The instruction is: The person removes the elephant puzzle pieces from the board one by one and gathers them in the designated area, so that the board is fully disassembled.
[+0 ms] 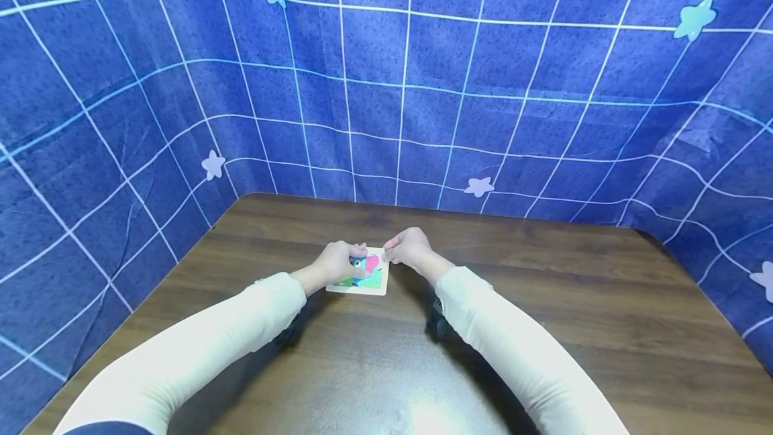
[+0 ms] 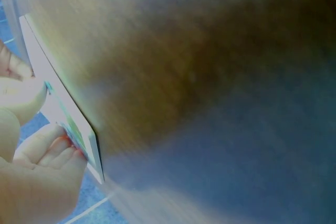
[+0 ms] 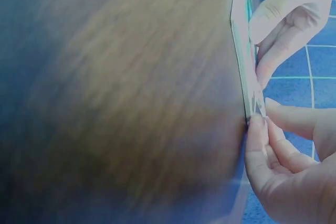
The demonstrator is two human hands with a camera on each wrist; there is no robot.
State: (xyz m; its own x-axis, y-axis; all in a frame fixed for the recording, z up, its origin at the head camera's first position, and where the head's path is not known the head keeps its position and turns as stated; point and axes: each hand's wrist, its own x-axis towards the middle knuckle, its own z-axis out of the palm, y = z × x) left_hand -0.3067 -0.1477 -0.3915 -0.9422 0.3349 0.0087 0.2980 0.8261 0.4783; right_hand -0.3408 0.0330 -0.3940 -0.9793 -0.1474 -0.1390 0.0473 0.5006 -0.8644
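I've got the picture board [image 1: 373,283] on the desk [image 1: 531,264], near the far edge. Left hand [image 1: 337,263] rests on it, thumb and fingers spread; right hand [image 1: 413,247] pinches a thin pale piece [image 3: 261,109] at its corner, seating or lifting, can't tell. Next calls for light, precise fingers.

Head view: bright, mostly crisp; bowed along the grid of the blue cloth [image 1: 374,106]
Light: apparently from overhead
Table [image 1: 574,274]: whitened by glare at bottom centre; darkened by shadows beside both sleeves [image 1: 199,351]
Left wrist view: hazy, soft; smeared out of focus across the table, darkened by broad shadow
Right wrist view: bluish, streaked with blur at left
Card [image 3: 243,51]: washed pale, low in contrast
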